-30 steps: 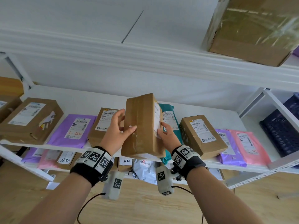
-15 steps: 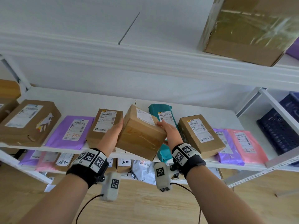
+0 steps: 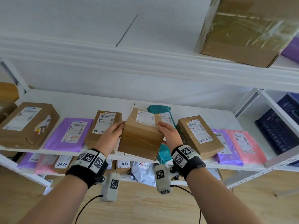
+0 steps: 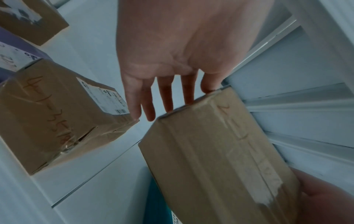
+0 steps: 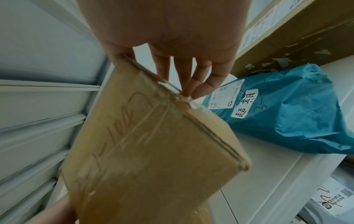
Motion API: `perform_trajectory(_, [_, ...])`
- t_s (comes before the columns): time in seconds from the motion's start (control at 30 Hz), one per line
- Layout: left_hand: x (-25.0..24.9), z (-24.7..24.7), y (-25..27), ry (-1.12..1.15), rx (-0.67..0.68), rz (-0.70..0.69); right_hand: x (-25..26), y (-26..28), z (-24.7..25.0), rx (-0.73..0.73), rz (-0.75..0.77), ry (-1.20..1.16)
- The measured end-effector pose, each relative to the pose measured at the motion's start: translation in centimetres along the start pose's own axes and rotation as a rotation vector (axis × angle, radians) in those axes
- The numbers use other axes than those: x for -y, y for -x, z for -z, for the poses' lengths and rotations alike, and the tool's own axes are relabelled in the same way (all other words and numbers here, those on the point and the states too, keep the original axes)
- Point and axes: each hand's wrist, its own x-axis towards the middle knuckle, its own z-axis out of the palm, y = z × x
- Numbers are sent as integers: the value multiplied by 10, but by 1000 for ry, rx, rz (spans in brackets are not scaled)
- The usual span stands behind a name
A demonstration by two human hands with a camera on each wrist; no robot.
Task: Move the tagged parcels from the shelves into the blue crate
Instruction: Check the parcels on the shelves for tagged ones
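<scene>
A brown cardboard box (image 3: 142,136) with a white shipping label on top and red handwriting on its front hangs tilted over the front of the middle shelf (image 3: 90,101). My left hand (image 3: 111,135) lies against its left side with straight, spread fingers (image 4: 149,103). My right hand (image 3: 168,135) grips its right top edge, thumb on the label side. A teal mailer (image 5: 277,109) with a white handwritten tag (image 5: 245,104) lies on the shelf just behind the box. The dark blue crate (image 3: 281,126) sits in the shelf bay at the far right.
Along the middle shelf lie a large brown box (image 3: 27,125), a purple mailer (image 3: 71,135), two brown boxes (image 3: 105,125) (image 3: 199,136), and purple (image 3: 226,146) and pink mailers (image 3: 244,146). A taped carton (image 3: 246,29) sits overhead. Tagged parcels (image 3: 63,164) fill the lower shelf.
The box stood upright in both hands a second ago. It has been turned label-up and lowered toward the shelf; my left hand shifted from its front to its left side.
</scene>
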Motion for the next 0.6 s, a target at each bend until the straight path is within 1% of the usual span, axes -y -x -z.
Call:
perform_trajectory(0.13, [4, 0, 0, 65, 20, 61, -3, 2, -2, 25, 111, 20])
perform_trajectory(0.2, [12, 1, -5, 4, 49, 78, 1, 5, -4, 45, 172, 8])
perform_trajectory(0.27, [16, -2, -8, 3, 22, 103, 7, 8, -6, 49, 216, 3])
perform_trajectory(0.37, [21, -10, -11, 99, 3, 145, 10, 9, -6, 53, 252, 14])
perform_trajectory(0.47, [23, -12, -9, 167, 11, 159, 7, 2, -3, 12, 321, 182])
perform_trajectory(0.53, [25, -12, -10, 207, 16, 159, 5, -2, -2, -52, 297, 282])
perform_trajectory(0.6, [29, -11, -12, 286, 24, 169, 2, -6, -1, -114, 207, 307])
